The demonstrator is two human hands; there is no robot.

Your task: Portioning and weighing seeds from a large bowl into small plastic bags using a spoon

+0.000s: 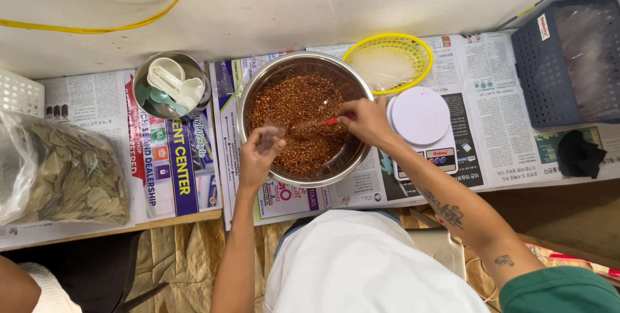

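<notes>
1. Steel bowl (pixel 303 119) of loose red flakes (pixel 294 110), mid-worktop.
2. Right hand (pixel 365 121), over the bowl, pinches a light red-handled scoop (pixel 337 120).
3. Left hand (pixel 259 151), at the bowl's near rim, grips a small, flimsy clear bag (pixel 271 136); best held at the mouth.
4. Flakes likely spill easily.

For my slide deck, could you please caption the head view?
Right hand scoops chilli flakes from steel bowl; left hand holds clear bag.

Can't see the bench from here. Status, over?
Right hand shut on red-handled scoop, in flakes. Left hand shut on small clear bag over steel bowl. Nothing in the way.
</notes>
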